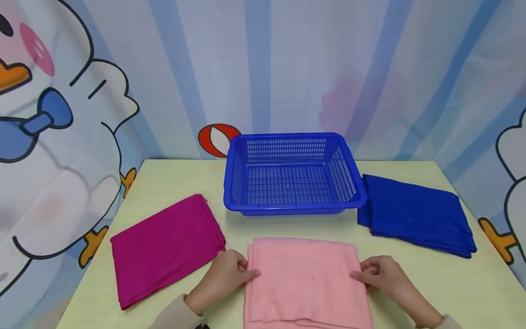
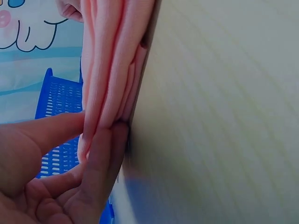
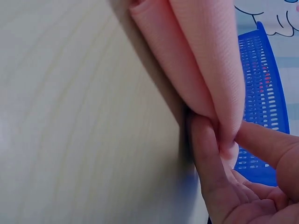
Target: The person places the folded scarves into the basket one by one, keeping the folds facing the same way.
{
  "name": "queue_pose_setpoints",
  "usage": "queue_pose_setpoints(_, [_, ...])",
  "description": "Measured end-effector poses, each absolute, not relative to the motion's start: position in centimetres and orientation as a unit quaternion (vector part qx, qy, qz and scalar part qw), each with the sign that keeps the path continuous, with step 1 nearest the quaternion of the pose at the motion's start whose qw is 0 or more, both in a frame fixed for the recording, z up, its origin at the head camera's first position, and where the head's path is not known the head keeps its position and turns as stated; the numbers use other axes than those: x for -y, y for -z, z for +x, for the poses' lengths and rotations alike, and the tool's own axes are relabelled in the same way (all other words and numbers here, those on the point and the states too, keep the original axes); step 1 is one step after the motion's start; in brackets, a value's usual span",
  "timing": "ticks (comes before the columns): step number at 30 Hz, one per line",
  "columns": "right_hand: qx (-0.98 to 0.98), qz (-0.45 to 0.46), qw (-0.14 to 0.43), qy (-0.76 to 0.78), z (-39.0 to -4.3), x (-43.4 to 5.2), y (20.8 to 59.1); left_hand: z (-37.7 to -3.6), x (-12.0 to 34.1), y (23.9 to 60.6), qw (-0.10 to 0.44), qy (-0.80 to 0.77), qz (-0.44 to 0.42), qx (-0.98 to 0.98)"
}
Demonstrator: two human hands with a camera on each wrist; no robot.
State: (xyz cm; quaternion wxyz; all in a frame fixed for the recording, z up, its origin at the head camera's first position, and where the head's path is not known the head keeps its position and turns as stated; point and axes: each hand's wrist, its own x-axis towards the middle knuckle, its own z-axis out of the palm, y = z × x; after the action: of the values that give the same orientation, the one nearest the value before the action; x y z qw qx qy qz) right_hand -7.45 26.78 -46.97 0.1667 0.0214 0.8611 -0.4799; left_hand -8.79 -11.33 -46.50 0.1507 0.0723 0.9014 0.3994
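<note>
A folded pink cloth (image 1: 304,278) lies flat at the front middle of the table, its near edge cut off by the head view. My left hand (image 1: 230,269) pinches its left edge, thumb on top and fingers at the side and underneath. On the opposite edge, my right hand (image 1: 382,276) pinches the cloth the same way. Stacked layers of the pink cloth (image 2: 110,60) show between thumb and fingers in the left wrist view. In the right wrist view, thick folds of the cloth (image 3: 205,56) sit between the right thumb and fingers, close to the tabletop.
Behind the pink cloth stands a blue plastic basket (image 1: 287,208) with perforated walls. A folded magenta cloth (image 1: 168,249) lies to the left, and a folded dark blue cloth (image 1: 419,214) to the right, beside the basket. A printed curtain (image 1: 296,68) hangs behind the pale table (image 1: 427,283).
</note>
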Motion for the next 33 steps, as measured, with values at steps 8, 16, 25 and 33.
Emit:
queue_pose_setpoints(8, [-0.836,0.015,0.189,0.515,-7.44,-26.91,47.15,-9.04,11.49,46.91,0.168,-0.431,0.095,-0.882])
queue_pose_setpoints(16, [-0.825,0.017,0.206,0.527,-7.44,-26.82,47.17,-8.74,11.23,46.8,0.153,-0.395,0.112,-0.899])
queue_pose_setpoints(25, [-0.799,0.027,0.234,0.553,-7.42,-26.99,46.96,-9.09,11.44,46.43,0.166,-0.452,0.103,-0.871])
queue_pose_setpoints(33, [-0.77,0.051,0.258,0.582,-7.41,-26.89,47.01,-9.11,11.87,46.62,0.191,-0.513,0.076,-0.834])
